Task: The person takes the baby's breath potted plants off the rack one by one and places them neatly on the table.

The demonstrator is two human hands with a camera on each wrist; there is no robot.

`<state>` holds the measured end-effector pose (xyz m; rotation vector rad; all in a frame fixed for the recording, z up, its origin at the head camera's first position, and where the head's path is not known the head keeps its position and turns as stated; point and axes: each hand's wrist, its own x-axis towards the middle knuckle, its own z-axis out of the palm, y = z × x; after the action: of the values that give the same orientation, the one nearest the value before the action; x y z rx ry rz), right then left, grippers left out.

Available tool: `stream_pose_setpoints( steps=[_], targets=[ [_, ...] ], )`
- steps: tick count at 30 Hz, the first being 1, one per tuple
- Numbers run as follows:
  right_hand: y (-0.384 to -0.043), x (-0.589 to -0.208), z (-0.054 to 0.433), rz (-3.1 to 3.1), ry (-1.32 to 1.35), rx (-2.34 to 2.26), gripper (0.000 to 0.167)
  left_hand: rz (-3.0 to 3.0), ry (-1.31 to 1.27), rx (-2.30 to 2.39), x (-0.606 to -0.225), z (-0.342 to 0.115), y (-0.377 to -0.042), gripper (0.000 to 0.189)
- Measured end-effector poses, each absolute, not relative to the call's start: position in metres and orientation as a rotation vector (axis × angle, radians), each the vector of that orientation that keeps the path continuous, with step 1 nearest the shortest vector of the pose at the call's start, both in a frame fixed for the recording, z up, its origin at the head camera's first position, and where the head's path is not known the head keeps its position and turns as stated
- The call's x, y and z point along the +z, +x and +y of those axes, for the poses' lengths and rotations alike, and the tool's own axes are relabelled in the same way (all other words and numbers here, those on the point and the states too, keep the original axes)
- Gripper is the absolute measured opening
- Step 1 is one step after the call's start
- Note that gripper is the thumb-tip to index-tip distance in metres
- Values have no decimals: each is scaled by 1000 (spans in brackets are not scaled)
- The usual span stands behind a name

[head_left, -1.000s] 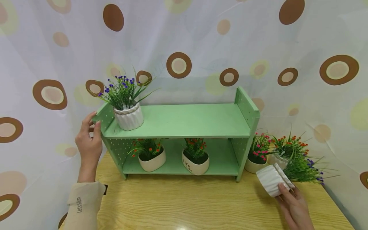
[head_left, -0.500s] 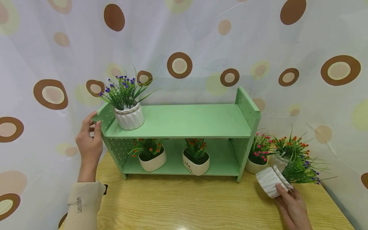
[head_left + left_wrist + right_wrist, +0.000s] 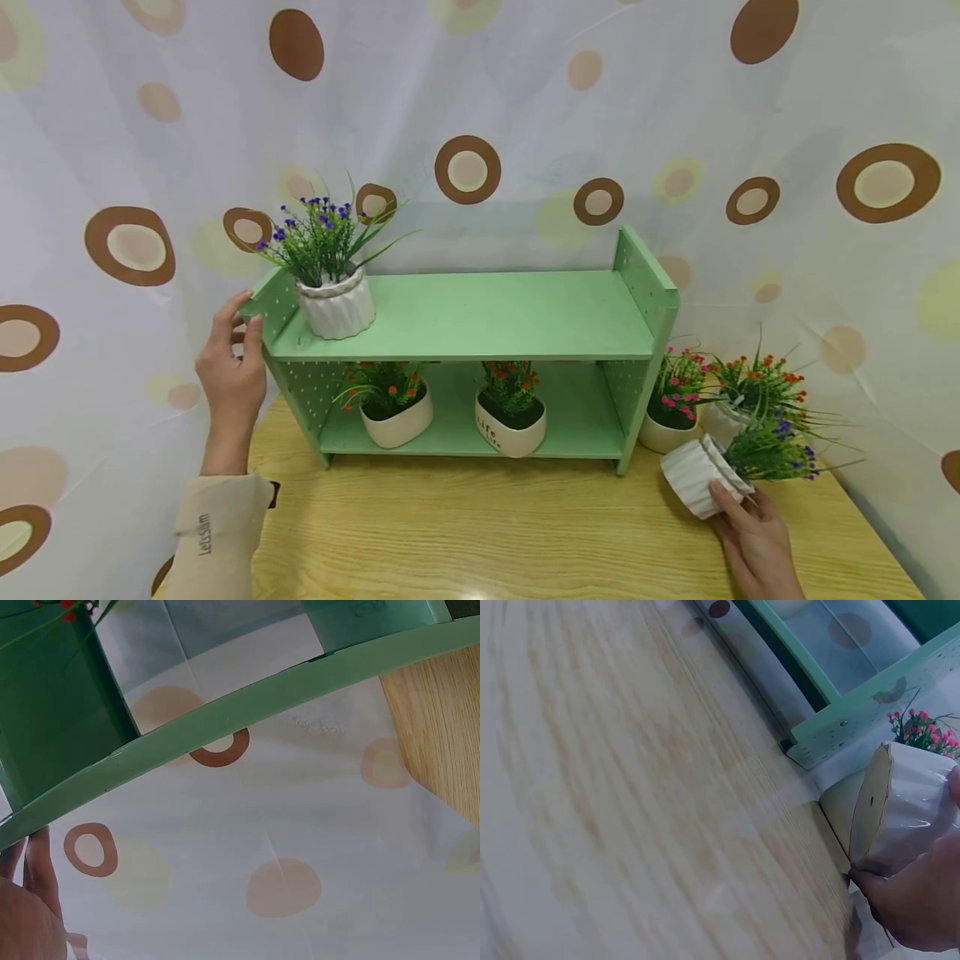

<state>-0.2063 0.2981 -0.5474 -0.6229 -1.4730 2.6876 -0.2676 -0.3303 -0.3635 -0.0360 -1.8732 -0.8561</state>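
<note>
At the right of the head view, my right hand [image 3: 759, 537] holds a white ribbed flowerpot [image 3: 696, 479] by its side. It is tilted, its purple-flowered plant [image 3: 776, 450] leaning right; the right wrist view shows the pot's flat bottom [image 3: 871, 799]. My left hand [image 3: 234, 371] grips the top front corner of the green shelf's [image 3: 495, 312] left side panel, thumb in front and fingers over the edge. A similar white pot [image 3: 337, 308] with purple flowers stands upright at the left of the upper board, close to that hand.
On the lower board sit two cream pots, the left pot [image 3: 399, 421] and the lettered pot [image 3: 513, 425], both with red-orange flowers. Right of the shelf stand a pink-flowered pot [image 3: 667, 429] and an orange-flowered pot [image 3: 723, 421]. A patterned curtain [image 3: 525, 100] hangs behind the wooden table [image 3: 450, 533].
My right hand has moved slightly left with the flowerpot, which has turned a little toward upright; its purple flowers have swung up and left. The left hand stays on the shelf.
</note>
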Motion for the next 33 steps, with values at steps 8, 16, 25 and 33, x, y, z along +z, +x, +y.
stream_pose_setpoints(
  steps=[8,16,25,33],
  targets=[
    [-211,-542,293,-1544,-768,2607,91,-1885,-30,-856,-364,-332,-267,37],
    [-213,-542,288,-1553,-761,2526,95,-1890,-22,-855,-364,-332,-268,38],
    [-212,-543,281,-1697,-755,2350,67,-1894,-23,-867,-363,-331,-269,38],
    [-213,-542,278,-1937,-751,2225,100,-1894,-18,-864,-363,-331,-268,38]
  ],
)
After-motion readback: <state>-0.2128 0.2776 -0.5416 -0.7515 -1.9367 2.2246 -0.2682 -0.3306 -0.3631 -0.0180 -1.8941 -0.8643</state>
